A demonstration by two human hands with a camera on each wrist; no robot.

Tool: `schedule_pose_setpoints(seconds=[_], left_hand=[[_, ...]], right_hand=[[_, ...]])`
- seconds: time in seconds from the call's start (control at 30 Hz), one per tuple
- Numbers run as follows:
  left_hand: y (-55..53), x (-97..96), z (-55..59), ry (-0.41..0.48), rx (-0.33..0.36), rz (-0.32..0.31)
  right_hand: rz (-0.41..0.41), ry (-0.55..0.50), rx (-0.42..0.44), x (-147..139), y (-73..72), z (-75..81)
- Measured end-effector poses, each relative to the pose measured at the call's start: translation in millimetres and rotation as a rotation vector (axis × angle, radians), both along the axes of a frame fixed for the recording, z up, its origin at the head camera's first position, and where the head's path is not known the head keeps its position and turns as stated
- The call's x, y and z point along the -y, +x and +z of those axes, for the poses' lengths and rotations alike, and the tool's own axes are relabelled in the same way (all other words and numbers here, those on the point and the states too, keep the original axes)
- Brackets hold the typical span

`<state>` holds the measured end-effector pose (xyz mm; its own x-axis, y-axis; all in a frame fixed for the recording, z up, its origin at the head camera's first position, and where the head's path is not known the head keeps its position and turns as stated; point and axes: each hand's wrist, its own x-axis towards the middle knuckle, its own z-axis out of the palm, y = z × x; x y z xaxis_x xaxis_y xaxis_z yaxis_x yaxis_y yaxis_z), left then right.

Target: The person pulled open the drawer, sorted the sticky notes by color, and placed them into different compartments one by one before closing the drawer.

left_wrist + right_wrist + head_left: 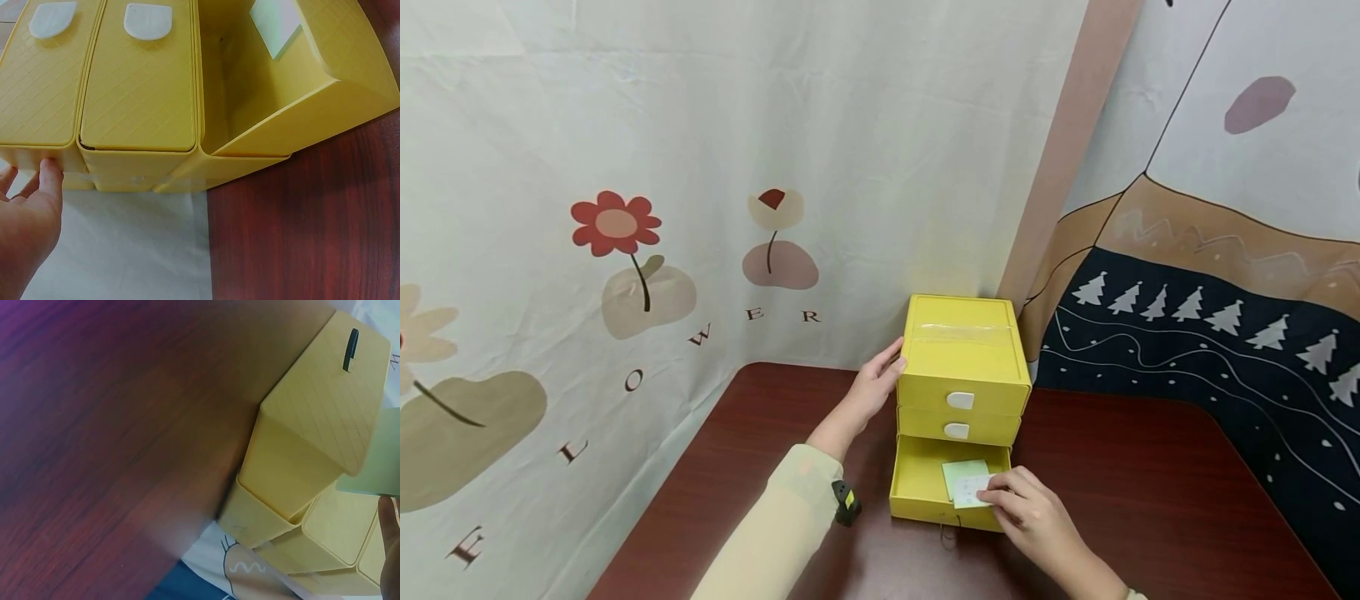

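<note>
A yellow three-drawer box (966, 358) stands on the table with its bottom drawer (917, 479) pulled out. On its left side my left hand (876, 383) rests with extended fingers, seen also in the left wrist view, where the hand (28, 231) touches the top drawer's side. My right hand (1033, 512) pinches a small white slip of paper (968, 492) with faint marks, above the drawer's front. Partly behind that slip is a pale green paper (955, 472). In the right wrist view a green sheet (375, 465) shows beside the fingertips (387, 515).
The upper two drawers are closed and have white tabs (960, 400). A thin dark loop (950, 525) hangs from the open drawer's front. Behind the dark red table (1112, 467) hangs a printed cloth (850, 125). A small black device (847, 503) sits at the left wrist.
</note>
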<state>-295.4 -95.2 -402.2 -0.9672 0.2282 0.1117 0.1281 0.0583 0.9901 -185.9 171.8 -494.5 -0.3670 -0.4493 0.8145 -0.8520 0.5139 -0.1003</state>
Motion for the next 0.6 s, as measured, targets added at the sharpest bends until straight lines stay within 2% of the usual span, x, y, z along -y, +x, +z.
schedule_pose_setpoints(seconds=[0.33, 0.6], left_hand=[[-1.6, 0.6, -1.9, -0.012, 0.006, 0.014], [-1.0, 1.0, -1.9, -0.025, 0.006, 0.014]], right_hand=[[-0.016, 0.033, 0.01, 6.5, -5.6, -4.5], [-0.005, 0.075, 0.083, 12.7, -9.1, -6.9]])
